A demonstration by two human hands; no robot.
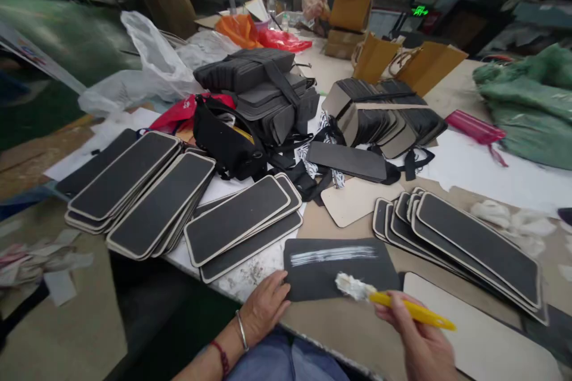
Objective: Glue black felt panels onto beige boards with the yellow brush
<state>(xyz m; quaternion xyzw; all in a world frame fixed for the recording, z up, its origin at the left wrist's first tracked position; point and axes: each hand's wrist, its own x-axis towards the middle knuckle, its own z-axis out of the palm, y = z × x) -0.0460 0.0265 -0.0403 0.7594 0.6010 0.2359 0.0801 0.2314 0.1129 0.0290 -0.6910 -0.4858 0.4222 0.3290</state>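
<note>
A dark rectangular panel (322, 283) lies flat before me, with white streaks of paste (333, 255) across its upper part. My left hand (267, 308) rests at the panel's left edge, fingers lying flat and fingertips touching it. In my right hand (417, 333) is a yellow-handled brush (413, 311), its bristles coated in white and held over the panel's lower middle. A pale board (482, 330) lies to the right, partly behind the right hand. Left of the panel is a small stack of dark panels with beige borders (239, 220).
More bordered panels are stacked at the left (163, 205) and right (480, 241). Behind them are a black bag (227, 140), strapped dark bundles (263, 89) and a bundle of boards (379, 110). Tan bags (429, 68) and another person's hand (314, 6) are at the back.
</note>
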